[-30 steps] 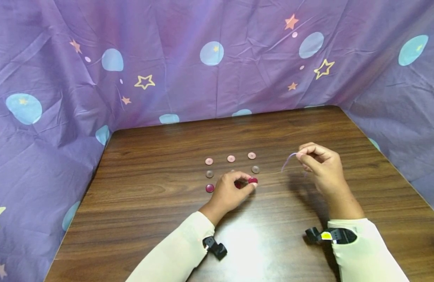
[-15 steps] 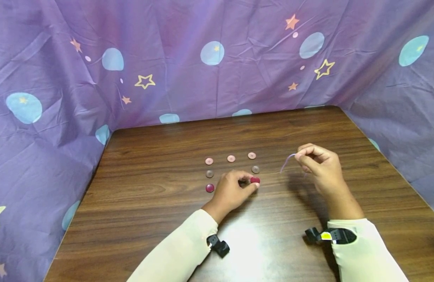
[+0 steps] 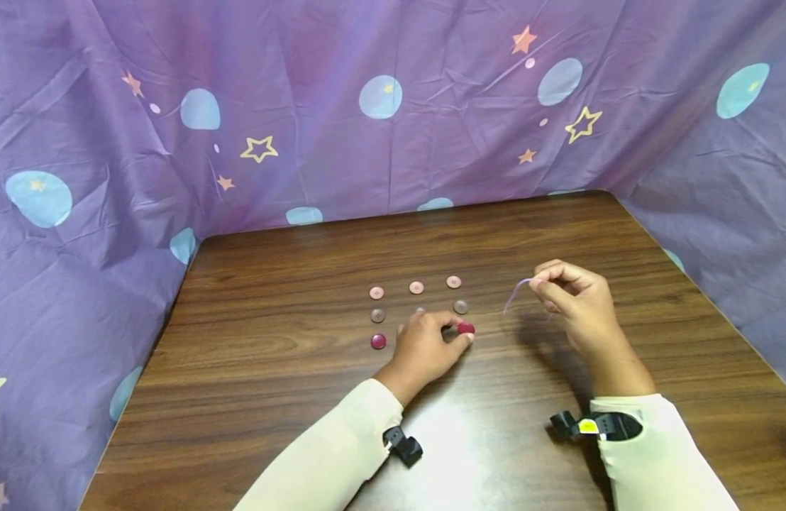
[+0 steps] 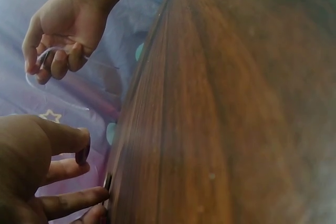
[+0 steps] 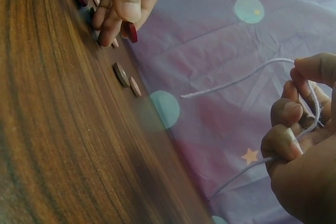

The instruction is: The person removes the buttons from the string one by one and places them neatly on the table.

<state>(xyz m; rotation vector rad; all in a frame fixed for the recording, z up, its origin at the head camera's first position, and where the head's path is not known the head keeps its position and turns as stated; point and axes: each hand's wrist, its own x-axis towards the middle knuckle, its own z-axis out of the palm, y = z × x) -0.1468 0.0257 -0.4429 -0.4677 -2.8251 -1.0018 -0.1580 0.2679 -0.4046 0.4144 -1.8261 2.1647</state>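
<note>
My left hand [image 3: 428,349] pinches a dark red button [image 3: 466,328] between thumb and index finger, on edge and a little above the table. Its other fingers reach down near the table in the right wrist view. My right hand [image 3: 579,306] pinches a lilac cord [image 5: 236,81] between thumb and index finger. One end of the cord sticks out toward the button, with a gap between them. The rest passes through the curled fingers, and a tail hangs below. Another dark red button [image 3: 378,341] lies left of my left hand.
Pink buttons [image 3: 416,287] form a back row on the wooden table [image 3: 272,411]. Brown buttons [image 3: 460,307] lie in front of them, the middle one partly hidden by my left hand. A purple patterned cloth [image 3: 329,156] hangs behind the table and at its sides.
My left hand has moved slightly right with the red button, toward the cord. Another red button glimpsed under that hand is now hidden. My right hand has barely moved.
</note>
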